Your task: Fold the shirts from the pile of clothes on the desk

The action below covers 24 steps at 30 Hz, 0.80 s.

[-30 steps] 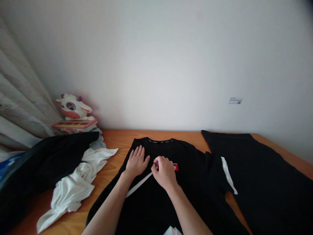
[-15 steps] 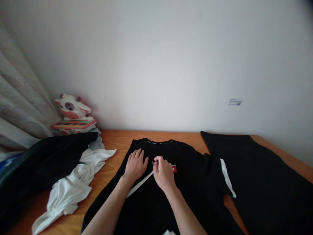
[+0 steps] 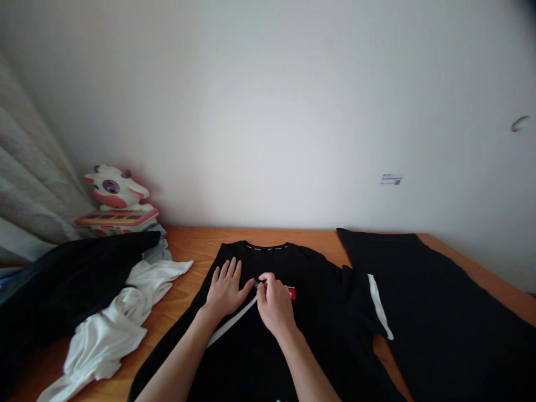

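A black T-shirt (image 3: 318,312) lies spread on the wooden table, its collar toward the wall. One sleeve, edged with a white stripe, is folded in across the chest, and the stripe runs up to my fingers. My left hand (image 3: 226,287) rests flat on the folded part with its fingers spread. Just right of it, my right hand (image 3: 275,304) is closed in a pinch at the upper end of the white stripe (image 3: 232,322). A small greyish patch shows between thumb and finger. Beside the knuckles is a red chest label (image 3: 292,293), partly covered.
Another black garment (image 3: 452,312) lies flat on the right, under the shirt's other sleeve. Crumpled white cloth (image 3: 113,321) and dark clothing (image 3: 79,268) are heaped on the left. A cow-shaped toy keyboard (image 3: 117,195) stands behind them. The wall (image 3: 268,139) bounds the table's (image 3: 184,240) far side.
The view has shifted slightly to the right. My left fingers are spread wider, with the thumb stretched toward my right hand. My right hand stays pinched at the stripe's end.
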Each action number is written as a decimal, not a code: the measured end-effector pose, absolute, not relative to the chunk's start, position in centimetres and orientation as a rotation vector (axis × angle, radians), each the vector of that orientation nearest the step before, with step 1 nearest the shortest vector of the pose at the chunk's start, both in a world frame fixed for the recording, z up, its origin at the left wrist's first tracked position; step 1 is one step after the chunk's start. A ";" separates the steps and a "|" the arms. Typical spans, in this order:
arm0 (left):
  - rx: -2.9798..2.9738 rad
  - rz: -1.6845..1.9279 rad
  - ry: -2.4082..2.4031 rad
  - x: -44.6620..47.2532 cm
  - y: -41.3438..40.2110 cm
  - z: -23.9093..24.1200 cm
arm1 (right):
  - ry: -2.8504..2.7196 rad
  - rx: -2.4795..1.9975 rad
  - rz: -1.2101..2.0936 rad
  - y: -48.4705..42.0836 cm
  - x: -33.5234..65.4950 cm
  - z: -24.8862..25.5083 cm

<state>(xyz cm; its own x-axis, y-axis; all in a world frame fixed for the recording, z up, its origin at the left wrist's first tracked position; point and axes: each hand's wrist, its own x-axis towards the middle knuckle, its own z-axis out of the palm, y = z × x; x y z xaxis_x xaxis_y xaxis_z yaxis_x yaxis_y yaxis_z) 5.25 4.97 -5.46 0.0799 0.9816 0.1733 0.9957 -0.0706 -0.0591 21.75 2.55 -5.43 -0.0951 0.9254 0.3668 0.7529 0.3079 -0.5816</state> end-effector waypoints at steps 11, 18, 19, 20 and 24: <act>-2.341 -0.279 -1.962 3.6 4.8 -5.5 | -1.913 -1.484 0.314 2.5 21.8 -5.3; -2.484 -0.252 -1.786 0.1 1.5 -6.2 | -1.931 -1.469 0.290 2.6 21.8 -5.6; -2.458 -0.291 -1.771 0.0 1.2 -6.5 | -1.932 -1.464 0.281 2.6 21.8 -5.6; -2.436 -0.316 -1.765 0.0 1.0 -6.7 | -1.931 -1.460 0.271 2.6 21.8 -5.6; -2.434 -0.289 -1.786 0.2 0.8 -6.9 | -1.924 -1.460 0.237 2.5 21.8 -5.5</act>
<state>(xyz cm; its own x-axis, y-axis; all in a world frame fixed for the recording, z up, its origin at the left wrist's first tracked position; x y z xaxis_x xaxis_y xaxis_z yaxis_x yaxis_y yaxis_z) 0.19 0.82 -6.93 0.2901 0.9321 0.2168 0.9529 -0.3024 0.0248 21.82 2.49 -5.55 -0.1198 0.9013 0.4164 0.7730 0.3479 -0.5305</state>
